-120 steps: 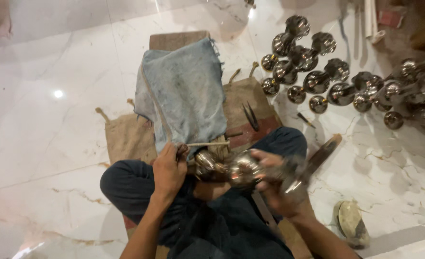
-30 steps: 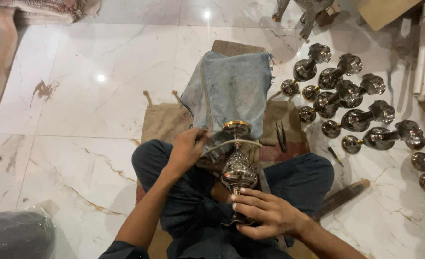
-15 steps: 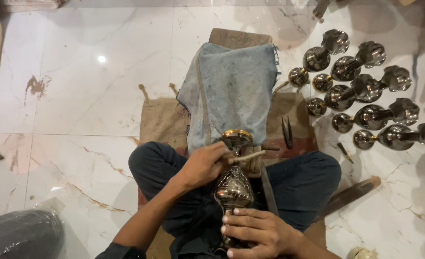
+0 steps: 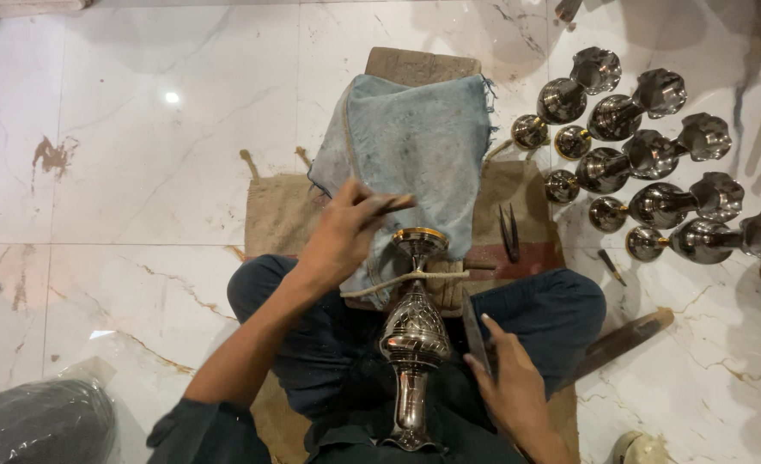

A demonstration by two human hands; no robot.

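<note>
We sit cross-legged on a white marble floor (image 4: 140,172) with one engraved metal vase (image 4: 413,331) lying in our lap, its long axis running straight away from us: the foot toward our body, the brass-rimmed mouth pointing at the blue cloth (image 4: 415,155) ahead. A cord (image 4: 406,282) crosses its neck.

Our left hand (image 4: 342,232) sits just up and to the left of the mouth, fingers curled shut around a thin wooden-handled tool (image 4: 395,204) whose end points right, above the rim. It is the nearer hand to the mouth; it does not touch the vase.

Our right hand (image 4: 505,378) rests beside the belly of the vase, to its right, fingers pressed along a flat dark bar (image 4: 475,335) that lies almost parallel to the vase. Whether the fingers truly clasp the bar or only lie on it we cannot tell.

The cloth covers one wooden block (image 4: 423,64) on a burlap mat (image 4: 277,215). One pair of dark tweezers (image 4: 509,232) lies on the mat, right of the mouth. Farther right, well apart, about a dozen similar shiny vases (image 4: 647,163) lie in rows, some cut off by the frame. One wooden stick (image 4: 621,339) lies by our right knee.
</note>
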